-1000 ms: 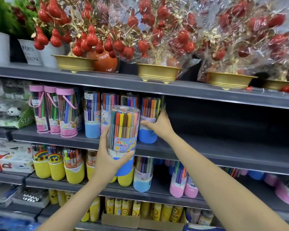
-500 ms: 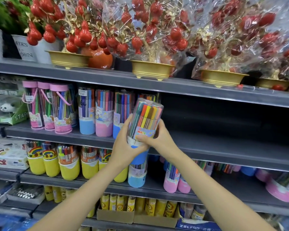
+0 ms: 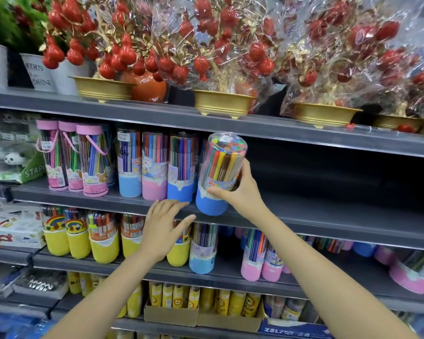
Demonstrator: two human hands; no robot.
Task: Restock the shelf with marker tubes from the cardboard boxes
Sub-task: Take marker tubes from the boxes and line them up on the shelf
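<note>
A clear marker tube [image 3: 218,174] with a blue base and coloured pens inside is tilted at the front edge of the middle grey shelf [image 3: 328,216]. My right hand [image 3: 240,192] grips it around the middle. My left hand [image 3: 164,228] hangs just below the shelf edge with fingers spread and nothing in it. To the left of the tube stands a row of blue- and pink-based marker tubes [image 3: 154,167], and further left three pink-lidded tubes [image 3: 71,157]. No cardboard restock box is in view.
The middle shelf to the right of the held tube is bare and dark. Gold pots of red ornament trees [image 3: 220,104] line the shelf above. Yellow-based tubes [image 3: 103,241] and pink ones [image 3: 262,260] fill the shelf below; boxed yellow items [image 3: 171,304] sit lower still.
My left hand has let go of the tube and dropped below the shelf edge. My right hand has taken the tube alone and moved it right and up to the shelf front.
</note>
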